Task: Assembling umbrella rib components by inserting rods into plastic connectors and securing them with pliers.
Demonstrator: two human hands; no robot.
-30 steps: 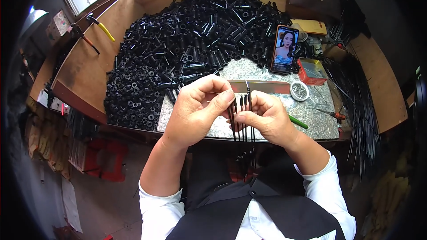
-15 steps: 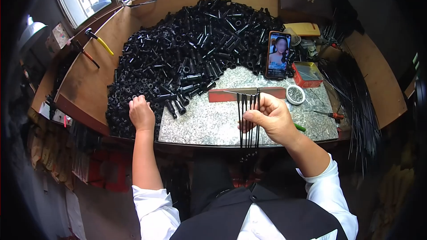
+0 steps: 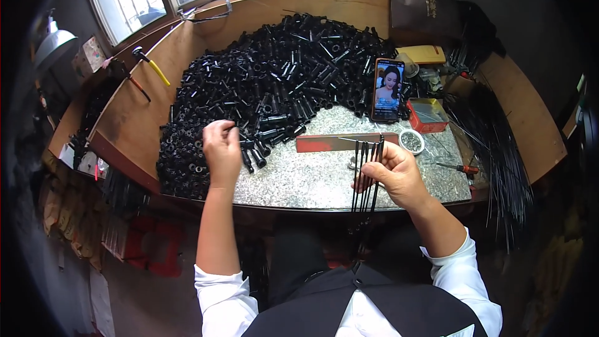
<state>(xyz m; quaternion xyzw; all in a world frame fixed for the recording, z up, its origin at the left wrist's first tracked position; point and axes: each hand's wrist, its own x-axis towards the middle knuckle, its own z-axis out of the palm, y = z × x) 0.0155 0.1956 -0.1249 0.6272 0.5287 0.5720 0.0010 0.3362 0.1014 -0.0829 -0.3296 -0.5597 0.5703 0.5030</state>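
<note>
Hands work apart over a speckled grey worktop set into a curved wooden bench. The right hand sits near the front edge of the worktop, right of centre, fingers closed around a bunch of thin black rods; the rods stand roughly upright, their tops just above the fingers and their lower ends hanging past the near edge of the worktop. The left hand is well to the left, fingers curled at the near fringe of a large heap of black tubular parts that spreads across the far and left part of the bench; whether it pinches one of the parts cannot be told, as the fingertips are hidden among them. Just beyond the right hand lies a long reddish-brown bar, and at its right end stands a small round dish of little metal pieces. Farther back a smartphone leans upright with its screen lit, and to its right sits a small red tray. A screwdriver with a red handle lies on the right part of the worktop. On the far left of the bench rests a yellow-handled hammer. More long black rods lie piled along the right side.
</note>
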